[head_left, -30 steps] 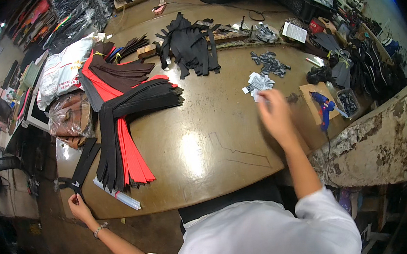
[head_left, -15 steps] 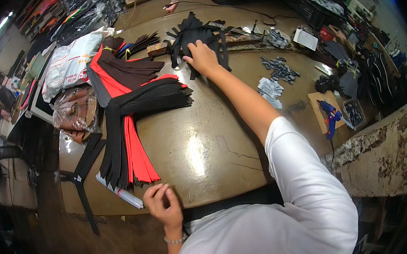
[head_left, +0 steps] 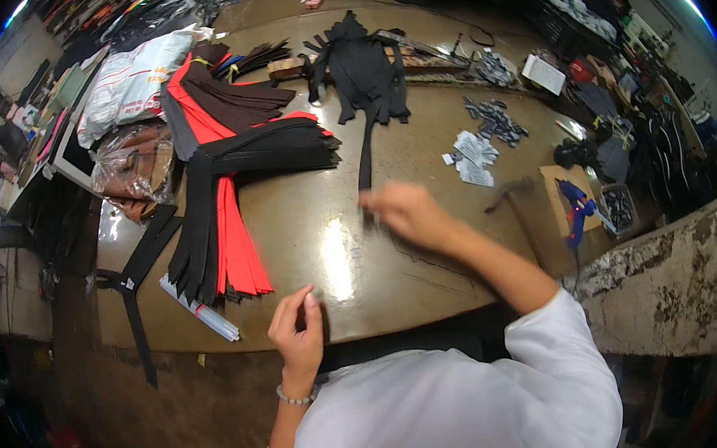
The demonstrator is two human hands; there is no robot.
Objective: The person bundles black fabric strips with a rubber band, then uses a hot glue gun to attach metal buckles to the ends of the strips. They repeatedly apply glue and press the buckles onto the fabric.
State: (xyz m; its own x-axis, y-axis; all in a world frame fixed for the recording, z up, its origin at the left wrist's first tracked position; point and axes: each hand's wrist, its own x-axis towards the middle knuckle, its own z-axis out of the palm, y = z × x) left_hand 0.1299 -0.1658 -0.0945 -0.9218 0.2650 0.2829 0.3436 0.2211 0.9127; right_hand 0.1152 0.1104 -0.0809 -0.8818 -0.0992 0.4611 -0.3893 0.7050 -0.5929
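A long black strip (head_left: 365, 159) is seen stretched over the brown worktable (head_left: 419, 133), its far end lying at the black pile (head_left: 362, 70) and its near end held at the right hand (head_left: 404, 211). The fingers of that hand appear closed in a pinch on the strip's end, though motion blur leaves the exact grip uncertain. The strip is judged thin, light and limp; it is best taken near an end, since a hold at the middle would let both halves sag. The left hand (head_left: 296, 323) is rested at the table's near edge, fingers curled together, nothing visibly held. To the left, a fanned stack of black and red strips (head_left: 222, 227) is laid, with a white tube (head_left: 200, 308) beside it.
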